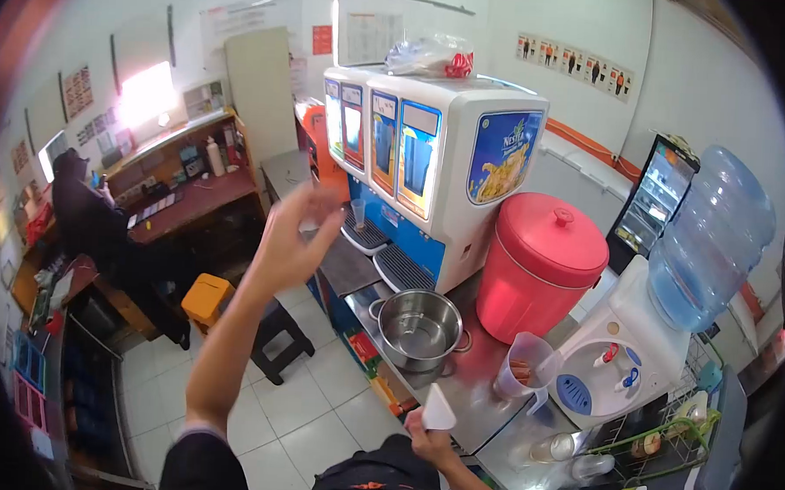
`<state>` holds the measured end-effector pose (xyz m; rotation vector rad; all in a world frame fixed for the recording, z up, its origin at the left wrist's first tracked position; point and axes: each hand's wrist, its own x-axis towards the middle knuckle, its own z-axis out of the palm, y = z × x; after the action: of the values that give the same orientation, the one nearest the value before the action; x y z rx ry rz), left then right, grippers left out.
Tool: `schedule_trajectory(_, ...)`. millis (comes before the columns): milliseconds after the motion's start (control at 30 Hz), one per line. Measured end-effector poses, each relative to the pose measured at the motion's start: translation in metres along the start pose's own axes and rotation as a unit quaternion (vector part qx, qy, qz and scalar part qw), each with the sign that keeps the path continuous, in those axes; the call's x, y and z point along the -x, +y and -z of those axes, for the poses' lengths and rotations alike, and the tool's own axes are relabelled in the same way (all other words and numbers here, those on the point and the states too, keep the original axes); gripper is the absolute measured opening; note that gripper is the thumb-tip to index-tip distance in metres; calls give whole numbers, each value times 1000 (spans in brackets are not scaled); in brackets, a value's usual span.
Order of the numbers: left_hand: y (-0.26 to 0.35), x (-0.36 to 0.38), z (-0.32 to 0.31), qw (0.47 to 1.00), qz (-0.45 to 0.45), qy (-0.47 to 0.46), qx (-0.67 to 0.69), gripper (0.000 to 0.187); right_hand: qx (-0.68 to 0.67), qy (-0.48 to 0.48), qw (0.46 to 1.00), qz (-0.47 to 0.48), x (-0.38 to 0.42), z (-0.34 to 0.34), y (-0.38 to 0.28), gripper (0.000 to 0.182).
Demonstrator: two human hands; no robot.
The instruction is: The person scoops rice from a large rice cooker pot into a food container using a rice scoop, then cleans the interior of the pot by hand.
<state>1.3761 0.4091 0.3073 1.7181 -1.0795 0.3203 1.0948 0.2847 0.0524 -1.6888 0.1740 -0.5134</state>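
Observation:
My left hand is raised in front of the white drink dispenser, slightly blurred, its thumb apart from the curved fingers and nothing visible in it. Just past its fingertips, a small clear cup stands on the dispenser's drip tray. Low in front of my body, my right hand is closed around a white, wedge-shaped scoop-like piece; its gripped end is hidden by the fingers. Beyond that hand, a steel pot with two handles sits on the metal counter. A clear pitcher holds something reddish-brown.
A red lidded bucket stands beside the dispenser. To the right is a water dispenser with a large blue bottle, near several glasses and a wire rack. A black stool is on the floor; a person stands at a far-left desk.

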Motion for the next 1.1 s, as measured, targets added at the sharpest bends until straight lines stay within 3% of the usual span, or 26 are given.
schedule_trajectory(33, -4, -47, -7, 998, -61, 6, -6, 22, 3, 6, 1000, -10, -9, 2, 4, 19)
schedule_trajectory(67, 7, -90, -11, 995, -51, 20, -84, 29, 22, 77, 996, 38, -18, 3, 10, 20)
schedule_trajectory(100, -10, -138, -24, 975, -188, 73, -93, 36, 44, 147, 984, 88, -28, 6, 16, 20)
schedule_trajectory(167, -32, -227, -49, 933, -314, 131, -117, 42, -10, 225, 974, -28, -38, 16, 26, 22)
schedule_trajectory(233, -54, -305, -72, 820, -469, 234, -228, 42, -39, 281, 958, -25, -60, 13, 14, 24)
schedule_trajectory(267, -67, -329, -79, 822, -466, 240, -223, 42, -43, 338, 940, -7, -73, 15, 13, 27)
schedule_trajectory(333, -89, -376, -94, 893, -230, 113, -370, 69, 12, 420, 907, 1, -103, 21, 13, 35)
schedule_trajectory(367, -111, -398, -100, 893, -240, 105, -366, 69, 7, 431, 902, -2, -110, 21, 14, 35)
schedule_trajectory(433, -154, -445, -88, 876, -320, -5, -362, 31, 46, 469, 880, 60, -134, 30, 17, 38)
schedule_trajectory(500, -151, -454, -53, 895, -307, -187, -265, 37, 24, 488, 870, 61, -148, 35, 27, 37)
schedule_trajectory(600, -224, -507, 41, 848, -348, -121, -380, 36, 54, 542, 836, 66, -169, 40, 40, 32)
schedule_trajectory(667, -240, -518, 71, 823, -345, -107, -439, 34, 29, 568, 821, 45, -180, 37, 40, 32)
schedule_trajectory(700, -238, -513, 81, 923, -228, -185, -248, 31, 27, 584, 811, 32, -186, 37, 47, 33)
schedule_trajectory(733, -239, -512, 92, 962, -92, -252, -42, 30, 22, 582, 812, 32, -196, 37, 51, 33)
schedule_trajectory(833, -240, -530, 108, 947, -35, -317, 23, 39, 73, 584, 807, 44, -225, 25, 46, 33)
schedule_trajectory(867, -246, -534, 111, 965, -14, -254, -64, 41, 57, 613, 785, 65, -240, 18, 39, 33)
schedule_trajectory(900, -260, -545, 117, 966, -7, -251, -63, 41, 42, 642, 760, 85, -253, 10, 33, 33)
schedule_trajectory(967, -286, -568, 125, 961, -34, -169, -216, 48, 31, 643, 758, 102, -269, -5, 29, 34)
schedule_trajectory(1033, -278, -548, 108, 974, -54, -167, -144, 48, 16, 638, 760, 124, -284, -19, 29, 36)
schedule_trajectory(1100, -262, -526, 91, 909, -126, -318, -237, 39, 26, 646, 751, 132, -297, -29, 31, 37)
